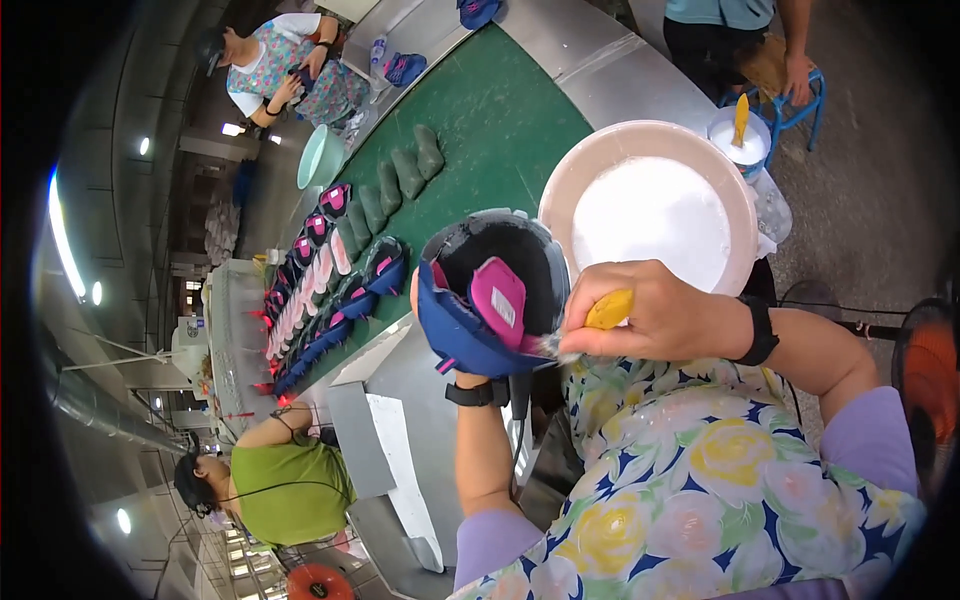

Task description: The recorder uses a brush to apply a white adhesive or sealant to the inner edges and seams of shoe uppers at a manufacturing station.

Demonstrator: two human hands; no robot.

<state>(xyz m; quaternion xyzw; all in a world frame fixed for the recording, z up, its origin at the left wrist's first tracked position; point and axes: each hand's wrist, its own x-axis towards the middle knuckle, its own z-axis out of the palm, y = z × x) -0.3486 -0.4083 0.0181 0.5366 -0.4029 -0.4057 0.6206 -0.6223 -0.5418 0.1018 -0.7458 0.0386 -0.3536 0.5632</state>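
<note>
My left hand (468,379) is mostly hidden behind and beneath a navy shoe upper (445,325), which it holds up with the opening facing me. The upper has a grey lining and a pink tongue with a white label. In my right hand (650,320) is a brush with a yellow handle (609,309), gripped by closed fingers. Its pale bristles (550,347) touch the upper's edge beside the tongue. Just beyond my right hand stands a wide beige basin (742,190) containing white liquid.
Shoe uppers and pink pieces lie in rows on a green conveyor belt (500,110), with several grey-green pads (408,172). A small tub (738,140) holds another yellow-handled brush. Co-workers sit or stand around the belt. An orange fan (928,370) is at right.
</note>
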